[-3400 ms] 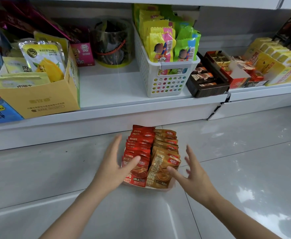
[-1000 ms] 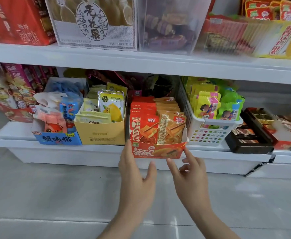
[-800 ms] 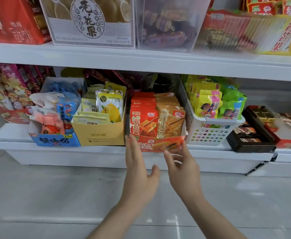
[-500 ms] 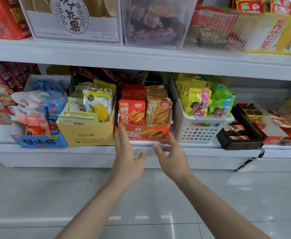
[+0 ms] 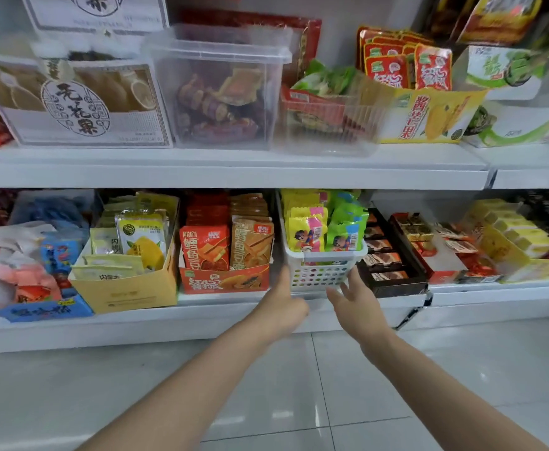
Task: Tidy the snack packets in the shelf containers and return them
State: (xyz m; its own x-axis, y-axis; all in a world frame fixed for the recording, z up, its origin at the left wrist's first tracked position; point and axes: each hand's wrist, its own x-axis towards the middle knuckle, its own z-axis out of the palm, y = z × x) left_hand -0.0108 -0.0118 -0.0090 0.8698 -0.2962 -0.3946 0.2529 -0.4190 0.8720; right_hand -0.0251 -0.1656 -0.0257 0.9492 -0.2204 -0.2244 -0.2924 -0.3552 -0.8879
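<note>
The red cardboard container (image 5: 224,281) with rows of red and orange snack packets (image 5: 227,245) stands on the bottom shelf between a yellow box and a white basket. The white perforated basket (image 5: 318,275) holds yellow-pink and green packets (image 5: 325,229). My left hand (image 5: 282,304) reaches up at the basket's left front corner, fingers straight and touching it. My right hand (image 5: 354,297) is spread open just below the basket's right front corner. Neither hand holds anything.
A yellow box (image 5: 130,288) of lemon packets and a blue box (image 5: 45,310) stand to the left. A dark tray (image 5: 393,284) of chocolates sits right of the basket. The upper shelf (image 5: 234,170) carries clear bins and boxes. Grey floor tiles lie below.
The red container went from the floor onto the shelf and was let go. Both hands then moved right from its front to the white basket's front corners.
</note>
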